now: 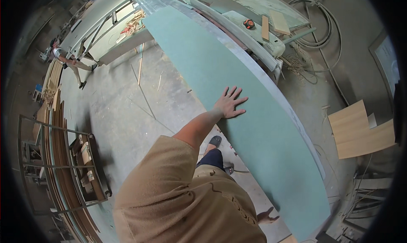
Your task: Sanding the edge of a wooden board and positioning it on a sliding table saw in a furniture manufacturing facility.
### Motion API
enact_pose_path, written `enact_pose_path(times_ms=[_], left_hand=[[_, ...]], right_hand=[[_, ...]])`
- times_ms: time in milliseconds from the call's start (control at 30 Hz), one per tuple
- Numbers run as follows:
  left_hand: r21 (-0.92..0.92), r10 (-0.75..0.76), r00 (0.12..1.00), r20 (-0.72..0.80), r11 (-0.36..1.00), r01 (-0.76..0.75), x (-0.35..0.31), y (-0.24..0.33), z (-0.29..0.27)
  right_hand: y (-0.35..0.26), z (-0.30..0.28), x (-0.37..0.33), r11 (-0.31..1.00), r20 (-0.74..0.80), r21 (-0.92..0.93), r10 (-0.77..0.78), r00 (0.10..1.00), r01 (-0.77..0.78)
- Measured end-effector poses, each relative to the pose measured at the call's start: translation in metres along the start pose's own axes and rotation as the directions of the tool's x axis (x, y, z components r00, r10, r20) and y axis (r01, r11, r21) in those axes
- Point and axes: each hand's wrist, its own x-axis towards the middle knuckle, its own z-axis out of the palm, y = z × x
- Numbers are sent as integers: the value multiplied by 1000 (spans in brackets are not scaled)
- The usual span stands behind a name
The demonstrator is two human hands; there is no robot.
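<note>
A long pale green board [265, 143] lies flat, running from the far upper middle to the near lower right. My left hand [231, 103] rests palm down on its face near the left edge, fingers spread wide. Lower down, my right hand [267, 216] is close beside the board's near left edge. Its thumb and fingers look apart, and nothing shows in them; I cannot tell whether it touches the edge. Under the board's right side a whitish strip [292, 107] shows.
A tape measure [249, 24] and wood pieces [278, 22] lie on a surface at the upper right. Coiled hose [330, 35] hangs beyond. Plywood [360, 130] stands at right. A metal rack [55, 164] of long strips is at left. Another person [70, 61] walks at far left.
</note>
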Motion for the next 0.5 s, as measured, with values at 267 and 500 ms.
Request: enact_pose_path(times_ms=[267,500], left_hand=[[40,0,999,41,999,-1,5,6,-5],[-6,18,1000,26,1000,-18,6,8,-1]], right_hand=[[-81,31,-14,387,636,536,399,660,-750],[-61,66,-17,761,364,452,319,875,-466]])
